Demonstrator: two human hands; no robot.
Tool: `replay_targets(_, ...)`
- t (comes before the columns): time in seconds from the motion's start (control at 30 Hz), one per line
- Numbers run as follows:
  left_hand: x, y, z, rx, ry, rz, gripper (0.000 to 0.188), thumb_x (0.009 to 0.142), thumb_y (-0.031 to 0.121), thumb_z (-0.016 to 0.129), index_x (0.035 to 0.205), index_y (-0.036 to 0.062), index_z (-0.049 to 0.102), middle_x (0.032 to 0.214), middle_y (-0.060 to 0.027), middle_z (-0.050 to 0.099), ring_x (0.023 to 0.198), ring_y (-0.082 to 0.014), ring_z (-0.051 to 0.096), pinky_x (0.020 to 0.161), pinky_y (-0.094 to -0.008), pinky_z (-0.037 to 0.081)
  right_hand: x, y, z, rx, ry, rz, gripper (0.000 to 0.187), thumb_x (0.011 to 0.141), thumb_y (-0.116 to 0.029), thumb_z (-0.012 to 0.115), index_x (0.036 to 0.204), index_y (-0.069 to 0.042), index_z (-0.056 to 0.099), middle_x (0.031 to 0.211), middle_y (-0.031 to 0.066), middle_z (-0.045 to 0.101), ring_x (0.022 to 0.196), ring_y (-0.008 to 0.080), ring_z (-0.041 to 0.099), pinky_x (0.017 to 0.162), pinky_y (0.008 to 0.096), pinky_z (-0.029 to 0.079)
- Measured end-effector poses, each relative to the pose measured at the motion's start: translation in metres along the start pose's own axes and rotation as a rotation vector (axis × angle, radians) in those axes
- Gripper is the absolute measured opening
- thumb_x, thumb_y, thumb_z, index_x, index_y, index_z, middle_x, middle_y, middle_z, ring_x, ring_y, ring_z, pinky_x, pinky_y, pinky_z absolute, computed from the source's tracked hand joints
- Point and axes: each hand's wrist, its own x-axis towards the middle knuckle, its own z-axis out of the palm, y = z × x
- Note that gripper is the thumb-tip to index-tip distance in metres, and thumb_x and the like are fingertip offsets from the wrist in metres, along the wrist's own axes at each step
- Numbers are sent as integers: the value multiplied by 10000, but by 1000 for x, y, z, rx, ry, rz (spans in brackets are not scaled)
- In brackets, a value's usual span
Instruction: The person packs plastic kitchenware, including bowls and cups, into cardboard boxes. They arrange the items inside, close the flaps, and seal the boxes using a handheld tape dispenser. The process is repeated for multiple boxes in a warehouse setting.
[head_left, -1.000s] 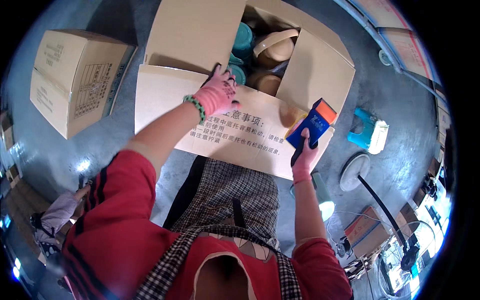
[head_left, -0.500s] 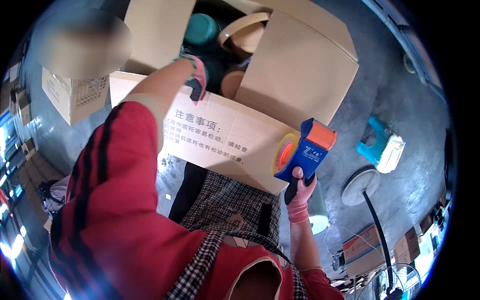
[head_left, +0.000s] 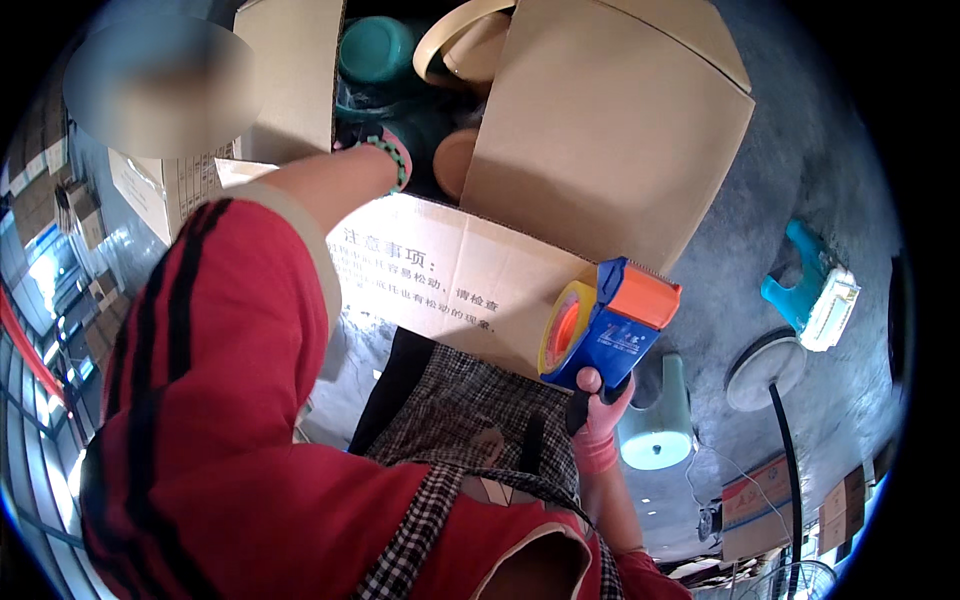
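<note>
In front of me stands an open cardboard carton with its near flap (head_left: 480,245) folded out toward me and printed. Inside it are a teal rounded plastic piece (head_left: 375,50), a beige piece with a curved loop (head_left: 475,45) and an orange-brown rounded one (head_left: 455,163). My left hand (head_left: 390,155), in a pink and black glove, reaches over the carton's near edge; its fingers are mostly hidden among dark shapes inside. My right hand (head_left: 603,405), gloved in pink, grips a blue and orange tape dispenser (head_left: 620,320) with a tape roll (head_left: 566,328) on it, beside the flap's right end.
On the floor to the right lie a turquoise plastic piece with a white end (head_left: 815,290), a round grey base (head_left: 765,370) with a black pole, and a pale green plastic vessel (head_left: 657,425). Another carton (head_left: 150,190) stands at left, under a blurred patch. Boxes (head_left: 755,510) sit lower right.
My left hand has gone from the near flap's edge deeper into the carton. The dispenser stays in my right hand. The whole view has shifted slightly.
</note>
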Motion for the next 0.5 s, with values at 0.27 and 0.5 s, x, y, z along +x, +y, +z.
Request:
replay_targets(0.27,-3,5,9,51,-88,-24,296,696,306,555,929,132,612,986,-76,574,888,-239,552,762,-364,435,-8,-42,7,-1,-151,131,758,556,-165,678,1180,-5,279,1108,98,404,1007,199,415,879,340,323)
replay_targets(0.5,-9,2,1,-8,-94,-61,338,685,334,576,971,156,609,1040,-60,560,926,-240,543,782,-367,431,-6,-43,7,83,-168,79,736,575,-289,766,1114,6,361,1007,84,484,893,159,486,790,295,397)
